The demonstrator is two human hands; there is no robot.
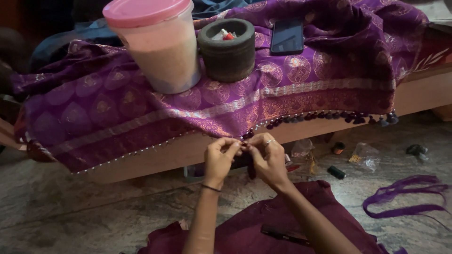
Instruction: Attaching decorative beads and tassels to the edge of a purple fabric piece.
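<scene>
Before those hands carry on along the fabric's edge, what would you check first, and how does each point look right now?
1. Both hands on the edge of the purple gold-patterned fabric: ok; left hand and right hand meet there.
2. Fingers pinching the work: ok, but what they pinch is too small to tell.
3. Fabric weighted down: ok; the pink-lidded plastic tub and dark round stone holder stand on it.
4. Row of dark tassels on the hem to the right: ok.
5. Loose purple threads on the floor: ok, apart from the hands.
6. Needle in hand: cannot tell.
</scene>
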